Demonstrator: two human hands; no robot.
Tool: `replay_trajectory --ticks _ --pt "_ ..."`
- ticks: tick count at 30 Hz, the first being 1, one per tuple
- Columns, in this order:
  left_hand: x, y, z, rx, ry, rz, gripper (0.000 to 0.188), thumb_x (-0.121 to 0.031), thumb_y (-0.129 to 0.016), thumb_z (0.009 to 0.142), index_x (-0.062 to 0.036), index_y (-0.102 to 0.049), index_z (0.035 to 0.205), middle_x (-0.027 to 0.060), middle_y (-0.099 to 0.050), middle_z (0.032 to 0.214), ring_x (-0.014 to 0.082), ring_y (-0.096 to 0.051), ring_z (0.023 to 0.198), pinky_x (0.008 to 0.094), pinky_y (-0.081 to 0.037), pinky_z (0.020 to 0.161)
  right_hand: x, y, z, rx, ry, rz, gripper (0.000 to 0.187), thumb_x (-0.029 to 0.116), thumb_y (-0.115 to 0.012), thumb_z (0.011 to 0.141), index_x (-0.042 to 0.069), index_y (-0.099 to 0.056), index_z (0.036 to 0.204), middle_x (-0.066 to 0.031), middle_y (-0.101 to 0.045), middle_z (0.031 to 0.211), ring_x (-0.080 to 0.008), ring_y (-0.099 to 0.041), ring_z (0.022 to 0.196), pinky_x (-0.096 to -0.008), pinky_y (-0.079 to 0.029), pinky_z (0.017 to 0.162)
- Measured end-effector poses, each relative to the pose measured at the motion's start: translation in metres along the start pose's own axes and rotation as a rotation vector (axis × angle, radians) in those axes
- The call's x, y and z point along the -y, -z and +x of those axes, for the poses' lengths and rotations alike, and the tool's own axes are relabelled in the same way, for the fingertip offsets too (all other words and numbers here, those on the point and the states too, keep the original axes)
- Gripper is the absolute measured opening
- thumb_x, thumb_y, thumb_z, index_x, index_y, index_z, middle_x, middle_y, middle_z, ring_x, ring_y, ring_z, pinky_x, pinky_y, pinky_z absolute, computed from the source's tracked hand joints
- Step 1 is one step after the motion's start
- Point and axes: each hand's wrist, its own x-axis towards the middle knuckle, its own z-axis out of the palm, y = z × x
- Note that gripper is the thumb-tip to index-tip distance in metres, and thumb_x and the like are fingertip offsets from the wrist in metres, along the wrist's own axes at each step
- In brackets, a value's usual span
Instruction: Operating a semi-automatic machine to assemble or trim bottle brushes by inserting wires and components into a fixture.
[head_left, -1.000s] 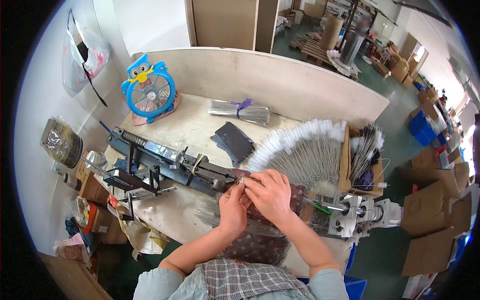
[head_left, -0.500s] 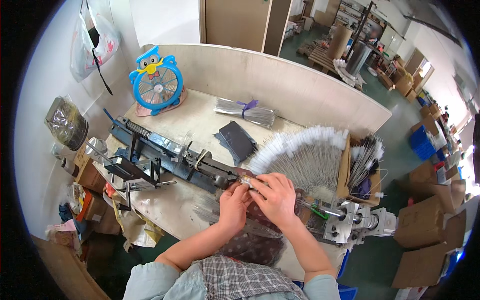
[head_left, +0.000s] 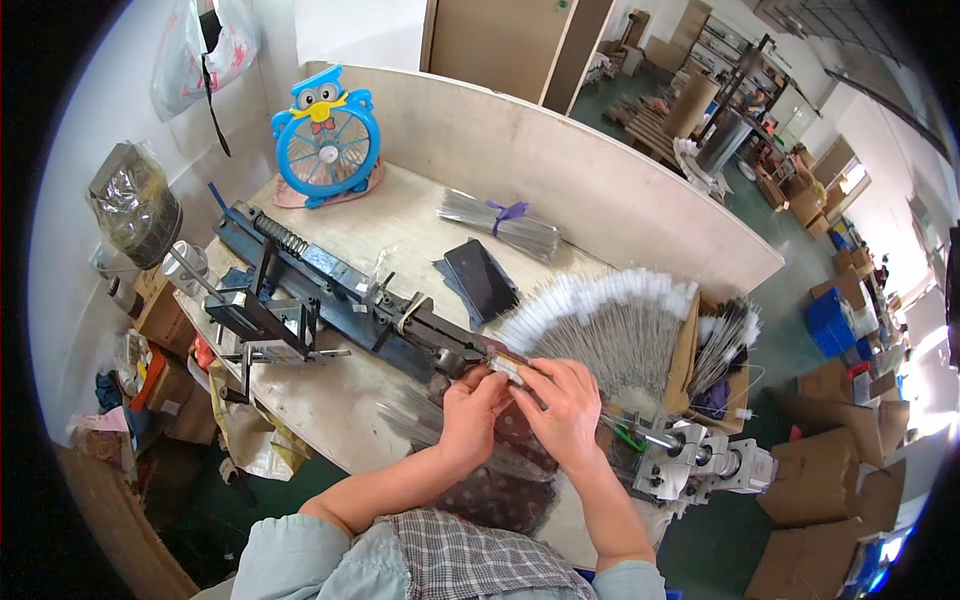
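Both my hands meet at the near right end of a long black metal fixture (head_left: 345,305) with a coil spring on it. My left hand (head_left: 470,415) is closed in a pinch just below the fixture's end; what its fingertips hold is too small to make out. Right beside it, the fingers of my right hand (head_left: 564,405) are bent around a small whitish piece with a yellowish edge (head_left: 508,368), whose kind I cannot tell. Under my wrists lie a dark spotted cloth (head_left: 500,495) and a bundle of thin wires (head_left: 405,420).
White-tipped wire brushes (head_left: 600,330) fan out to the right, against a cardboard box (head_left: 683,350) of more brushes. A metal clamping device (head_left: 690,460) stands at the right edge. Behind are a phone-like dark slab (head_left: 482,283), a tied wire bundle (head_left: 500,222) and a blue fan (head_left: 328,150).
The whole view has shifted and tilted slightly. My hands stay together at the fixture's end, with the small whitish piece now showing a little more between the fingers.
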Motion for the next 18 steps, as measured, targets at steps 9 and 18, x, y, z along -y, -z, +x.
replay_trajectory --ticks 9,18 --pt "0.000 -0.005 0.003 -0.036 0.028 -0.026 0.015 -0.017 -0.052 0.091 -0.0044 -0.055 0.097 0.0051 -0.062 0.094 0.0175 -0.061 0.088 0.0325 -0.046 0.081 0.001 -0.010 0.002 -0.017 -0.031 0.034 0.032 0.019 -0.075 0.069 0.010 -0.067 0.099 0.0001 -0.063 0.096 -0.0201 -0.058 0.092 -0.0340 -0.044 0.075" --pt "-0.011 -0.004 -0.006 -0.035 0.076 -0.072 0.045 -0.046 -0.034 0.098 -0.0059 -0.053 0.102 0.0075 -0.060 0.098 0.0216 -0.058 0.093 0.0367 -0.043 0.088 0.005 0.008 -0.003 -0.020 -0.092 -0.057 0.030 0.018 -0.077 0.066 0.009 -0.068 0.093 -0.0012 -0.064 0.083 -0.0218 -0.059 0.081 -0.0355 -0.045 0.072"
